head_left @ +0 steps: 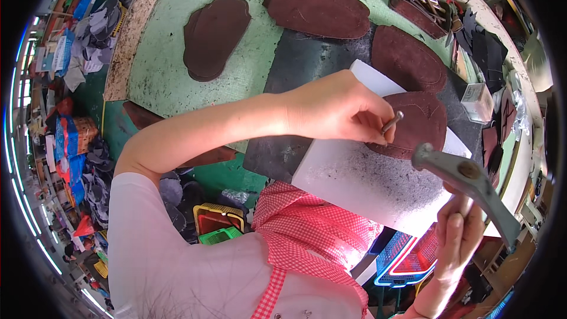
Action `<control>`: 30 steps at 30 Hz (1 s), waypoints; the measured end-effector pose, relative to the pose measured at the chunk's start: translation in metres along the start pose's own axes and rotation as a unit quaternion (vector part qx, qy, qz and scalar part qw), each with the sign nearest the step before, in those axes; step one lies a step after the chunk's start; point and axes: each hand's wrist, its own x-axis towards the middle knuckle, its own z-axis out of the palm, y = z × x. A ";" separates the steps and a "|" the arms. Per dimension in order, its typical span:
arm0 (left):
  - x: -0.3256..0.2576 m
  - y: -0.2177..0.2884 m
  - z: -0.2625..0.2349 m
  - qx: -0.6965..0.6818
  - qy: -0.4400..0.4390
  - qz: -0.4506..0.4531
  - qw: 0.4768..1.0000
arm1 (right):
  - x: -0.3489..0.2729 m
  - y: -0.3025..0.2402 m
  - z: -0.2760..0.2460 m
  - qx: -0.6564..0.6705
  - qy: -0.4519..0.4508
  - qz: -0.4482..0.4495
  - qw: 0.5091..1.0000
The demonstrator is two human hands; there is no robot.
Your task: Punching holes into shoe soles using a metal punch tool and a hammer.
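Note:
My left hand (339, 106) is closed around a short metal punch (393, 121), its rounded top showing above the fingers. The tip is hidden by the hand, over the left side of a dark brown leather piece (420, 121) with a rounded outline. That piece lies on a white board (348, 168) speckled with black marks. At the lower right, my right hand (459, 230) grips a hammer (472, 182) by its handle. The grey hammer head is raised, its round face near the leather's lower right edge and apart from the punch.
A black mat (310, 53) lies under the board on the green table (159, 53). More brown leather pieces (319, 9) lie beyond and to the left. A red tin of metal tools (416, 6) and a small clear box (477, 103) stand right. Baskets (407, 260) are below.

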 end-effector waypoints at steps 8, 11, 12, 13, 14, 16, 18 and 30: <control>-0.013 0.000 0.013 0.273 0.035 0.123 0.953 | 0.005 -0.022 0.026 0.024 0.011 0.051 0.998; -0.010 0.002 0.008 -0.153 0.083 -0.101 0.980 | 0.024 -0.012 0.010 -0.007 0.039 0.069 0.997; -0.009 0.008 0.008 -0.168 0.100 -0.116 0.974 | 0.025 -0.004 0.004 -0.018 0.084 0.107 0.991; -0.010 0.007 0.013 -0.131 0.127 -0.067 0.981 | 0.029 0.006 0.001 -0.078 0.112 0.115 0.984; -0.012 0.003 0.016 -0.092 0.156 -0.020 0.983 | 0.037 0.019 0.001 -0.135 0.137 0.122 0.974; -0.007 0.003 0.015 -0.061 0.184 -0.008 0.981 | 0.048 0.036 0.007 -0.232 0.120 0.104 0.960; -0.004 0.007 0.014 -0.029 0.210 0.007 0.977 | 0.052 0.044 0.015 -0.325 0.122 0.066 0.935; 0.021 0.029 0.089 -0.044 -0.014 -0.056 0.997 | 0.145 0.071 -0.012 -0.128 -0.095 -0.199 0.967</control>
